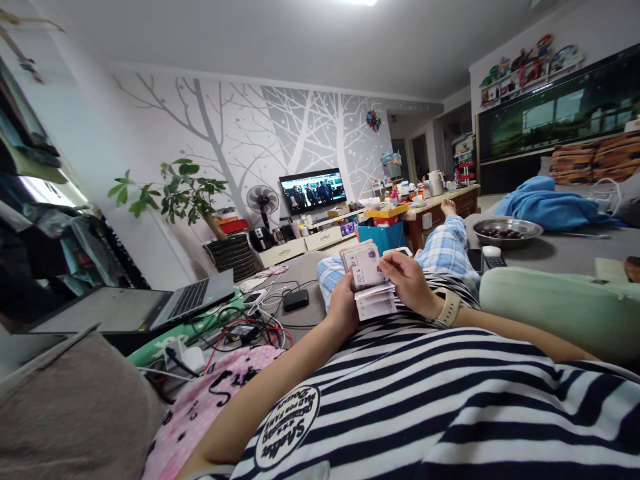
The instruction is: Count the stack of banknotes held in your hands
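Observation:
A stack of pale purple banknotes (367,263) rests above my lap, its notes partly folded over so that some lower ends (377,307) hang toward me. Around the left side of the stack my left hand (345,300) is closed, its fingers mostly hidden by the paper. My right hand (407,280) pinches the right edge of the notes between thumb and fingers. A pale watch (449,305) is on the right wrist. How many notes the right hand pinches cannot be made out.
On the left lie an open laptop (193,297), tangled cables and a black box (296,300). To the right are a metal bowl (507,230) of dark round fruit, a green cushion (545,310) and a blue cloth (547,203). Beyond my legs stands a cluttered wooden table (450,207).

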`<state>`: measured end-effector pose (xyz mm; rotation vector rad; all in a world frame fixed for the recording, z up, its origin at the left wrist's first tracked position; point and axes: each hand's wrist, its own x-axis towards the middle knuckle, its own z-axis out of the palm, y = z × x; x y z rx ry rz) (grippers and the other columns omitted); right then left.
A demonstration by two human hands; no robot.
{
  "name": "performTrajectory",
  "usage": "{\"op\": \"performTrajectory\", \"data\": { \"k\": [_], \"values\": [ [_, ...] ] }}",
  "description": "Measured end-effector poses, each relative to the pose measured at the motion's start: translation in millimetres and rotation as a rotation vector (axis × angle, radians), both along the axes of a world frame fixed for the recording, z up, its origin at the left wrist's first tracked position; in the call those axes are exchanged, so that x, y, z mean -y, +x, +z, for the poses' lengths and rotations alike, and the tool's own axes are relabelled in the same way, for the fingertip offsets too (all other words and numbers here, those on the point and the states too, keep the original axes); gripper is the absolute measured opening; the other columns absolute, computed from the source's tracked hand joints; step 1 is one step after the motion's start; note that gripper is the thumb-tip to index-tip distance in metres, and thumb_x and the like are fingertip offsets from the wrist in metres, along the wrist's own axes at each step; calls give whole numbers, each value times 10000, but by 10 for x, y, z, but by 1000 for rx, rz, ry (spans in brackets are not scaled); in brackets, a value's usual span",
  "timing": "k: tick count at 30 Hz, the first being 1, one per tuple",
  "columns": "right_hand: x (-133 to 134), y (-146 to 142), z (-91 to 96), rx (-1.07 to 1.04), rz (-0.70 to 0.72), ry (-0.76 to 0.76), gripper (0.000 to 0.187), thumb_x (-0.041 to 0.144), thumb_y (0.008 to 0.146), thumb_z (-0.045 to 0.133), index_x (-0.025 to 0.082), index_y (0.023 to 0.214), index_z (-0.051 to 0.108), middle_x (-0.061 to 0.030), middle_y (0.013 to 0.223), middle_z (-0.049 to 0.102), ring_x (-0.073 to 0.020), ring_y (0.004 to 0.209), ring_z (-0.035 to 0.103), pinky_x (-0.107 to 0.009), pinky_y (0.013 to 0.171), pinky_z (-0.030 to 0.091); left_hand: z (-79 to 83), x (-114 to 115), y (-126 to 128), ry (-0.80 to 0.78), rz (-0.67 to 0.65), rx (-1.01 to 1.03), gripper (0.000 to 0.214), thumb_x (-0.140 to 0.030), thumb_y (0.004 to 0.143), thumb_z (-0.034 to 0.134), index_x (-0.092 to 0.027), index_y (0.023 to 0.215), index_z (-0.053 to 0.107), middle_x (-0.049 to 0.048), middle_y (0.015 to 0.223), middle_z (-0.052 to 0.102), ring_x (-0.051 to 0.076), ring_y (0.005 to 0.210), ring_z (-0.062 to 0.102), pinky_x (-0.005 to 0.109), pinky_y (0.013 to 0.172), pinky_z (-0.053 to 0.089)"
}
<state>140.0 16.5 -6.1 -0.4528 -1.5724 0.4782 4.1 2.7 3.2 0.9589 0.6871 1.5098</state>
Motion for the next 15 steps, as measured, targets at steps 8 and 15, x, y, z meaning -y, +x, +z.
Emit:
{"op": "performTrajectory", "data": {
  "k": [8, 15],
  "values": [
    [-14, -9, -10, -6, 4, -5, 308, 474, 890, 512, 199, 760, 564, 6, 683, 533, -137, 625, 474, -262, 580, 378, -41, -55, -21, 8, 10, -3, 207, -250, 773, 597, -136, 916, 694, 70, 865, 746, 265, 917, 685, 373, 819, 550],
    [16, 4, -10, 40, -7, -14, 417, 538, 905, 454, 196, 704, 584, -2, 632, 551, -134, 584, 487, -266, 561, 382, -32, -51, -13, -54, -17, 64, 265, -292, 804, 602, -126, 996, 676, 94, 923, 741, 259, 888, 697, 386, 826, 554]
  ]
}}
